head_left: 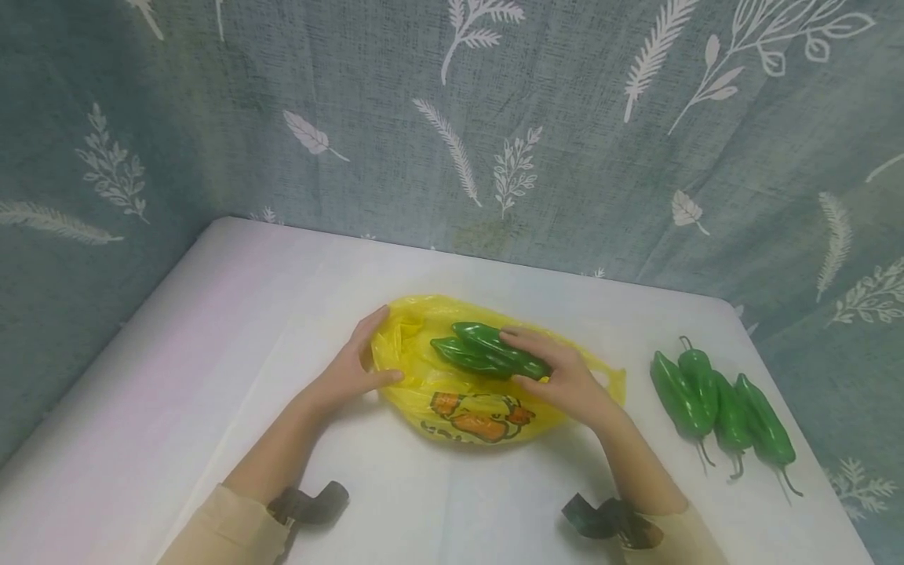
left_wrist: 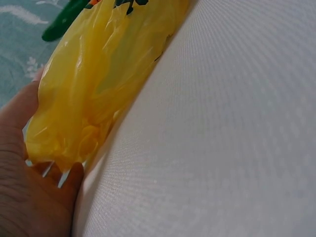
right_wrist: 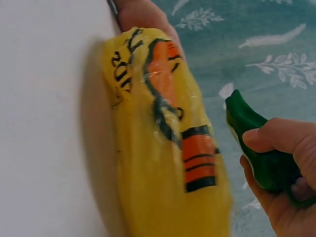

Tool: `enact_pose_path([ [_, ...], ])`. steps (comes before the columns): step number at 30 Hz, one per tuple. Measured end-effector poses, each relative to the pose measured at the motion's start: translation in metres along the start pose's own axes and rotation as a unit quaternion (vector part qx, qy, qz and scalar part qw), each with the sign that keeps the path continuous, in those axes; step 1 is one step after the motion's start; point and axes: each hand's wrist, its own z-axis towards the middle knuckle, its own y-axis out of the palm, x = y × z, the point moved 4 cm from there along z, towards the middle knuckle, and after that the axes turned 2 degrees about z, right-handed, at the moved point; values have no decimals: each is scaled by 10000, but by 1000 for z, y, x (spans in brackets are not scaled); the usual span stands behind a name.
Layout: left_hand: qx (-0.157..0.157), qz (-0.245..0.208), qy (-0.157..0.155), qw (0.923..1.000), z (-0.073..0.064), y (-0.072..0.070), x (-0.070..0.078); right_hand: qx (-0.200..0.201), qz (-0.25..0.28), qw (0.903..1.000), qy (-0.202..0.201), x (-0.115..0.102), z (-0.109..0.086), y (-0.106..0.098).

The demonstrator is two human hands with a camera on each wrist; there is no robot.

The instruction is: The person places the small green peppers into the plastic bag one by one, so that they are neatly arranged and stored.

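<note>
A yellow plastic bag (head_left: 402,400) with an orange and black print lies on the table, its top spread wide. My left hand (head_left: 344,372) curls round the bag's left end, thumb at the near edge and fingers at the far side. Over the bag, my right hand (head_left: 565,379) holds a green pepper (head_left: 487,336) between thumb and fingers, seen closer as the pepper (right_wrist: 256,131) in the right wrist view. A second green pepper (head_left: 462,357) lies alongside it; whether the hand also holds that one, I cannot tell.
Several green peppers (head_left: 734,416) with thin stems lie in a group on the right of the white table (head_left: 297,275). Behind the table hangs a grey-green leaf-patterned cloth (head_left: 395,180). A dark device (head_left: 311,502) is strapped to each wrist.
</note>
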Motion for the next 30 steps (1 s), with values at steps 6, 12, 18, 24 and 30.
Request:
enact_pose_path([
  [6,-13,33,-32,10000,1,1,-1,-167,-18,9997,185,8,5,14],
  [12,1,105,-57,9999,-1,0,0,-483,93,9987,144,13,8,26],
  [18,-15,64,-20,10000,-1,0,2,-911,4,9955,247,17,11,37],
  [24,-30,121,-57,9999,-2,0,3,-1313,-192,9907,314,17,11,46],
  [30,-49,63,146,9999,-2,-1,3,-1547,-270,9873,243,13,13,49],
])
